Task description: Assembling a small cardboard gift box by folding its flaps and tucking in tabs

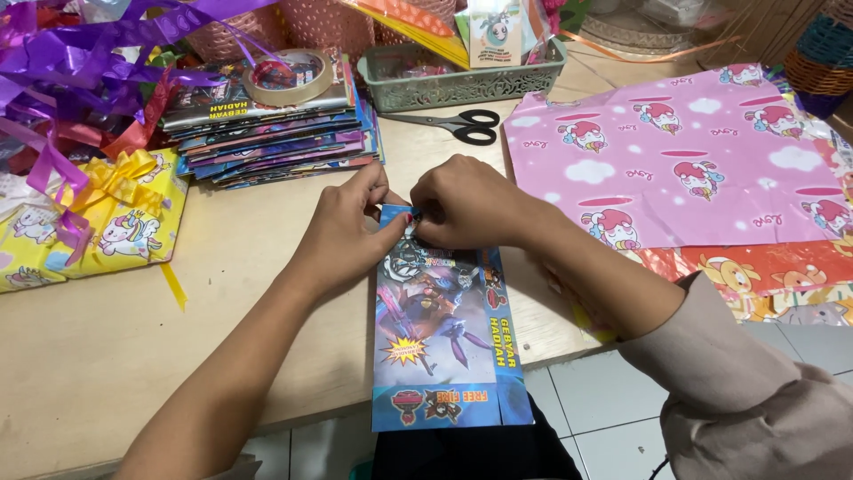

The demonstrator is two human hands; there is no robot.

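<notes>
Both hands meet at the far end of the long blue printed packet (pixel 449 333), and that is where we have it. Our left hand (pixel 342 236) pinches the top left corner, thumb and forefinger closed on the edge; our right hand (pixel 466 206) is curled tight over the top right, fingertips tucked down on the fold, so we cannot tell how much of the paper lies under them.

Nearest to us, the packet's lower end juts past the edge of the wooden table (pixel 115 347), hanging free over the tiled floor (pixel 604 400). It stays flat there, so we judge it light but fairly stiff, a glossy card or thin booklet that could slide on the smooth wood. The top edge looks the sensible place to hold it, since a pinch mid-sheet would crease it.

Both forearms come in low from the near side, wrists angled inward, the right in a pale sleeve (pixel 737 391).

Further out lie black scissors (pixel 458 124), a stack of similar packets (pixel 275 138) with a roll of tape (pixel 289 78) on top, pink wrapping paper (pixel 684 156), a green basket (pixel 462 76), a yellow wrapped gift (pixel 98 222) and purple ribbon (pixel 80 53).
</notes>
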